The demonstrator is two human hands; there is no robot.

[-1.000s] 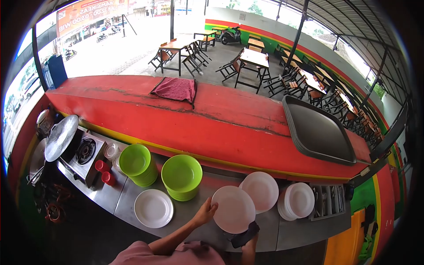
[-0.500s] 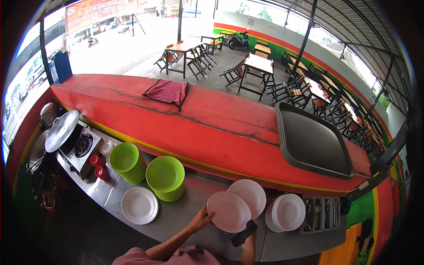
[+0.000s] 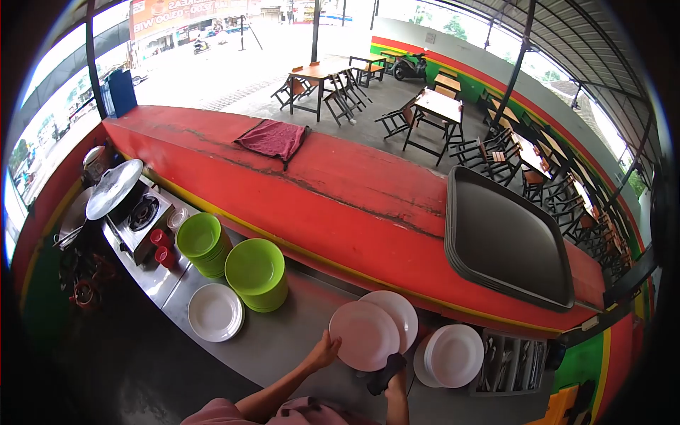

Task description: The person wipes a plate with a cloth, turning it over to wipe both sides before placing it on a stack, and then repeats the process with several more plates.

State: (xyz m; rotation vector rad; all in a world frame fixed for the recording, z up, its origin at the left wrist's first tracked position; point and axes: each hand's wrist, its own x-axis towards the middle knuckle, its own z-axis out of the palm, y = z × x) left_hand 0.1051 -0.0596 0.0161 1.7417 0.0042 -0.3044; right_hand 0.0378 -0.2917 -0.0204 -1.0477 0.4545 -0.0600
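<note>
My left hand is closed on the left rim of a white plate. At the plate's lower right, my right hand is closed on a dark cloth, which touches the rim. Partly behind the held plate lies another white plate. To the right stands a stack of white plates. Further left on the steel counter are a single-looking white plate and two stacks of green bowls.
Black trays are stacked on the red ledge, with a red cloth further left. A cutlery box sits at the counter's right. At the left are red cups, a stove and a large metal lid.
The camera view has turned slightly, shifting the background right. Both hands still hold the plate and the cloth, with little change between them.
</note>
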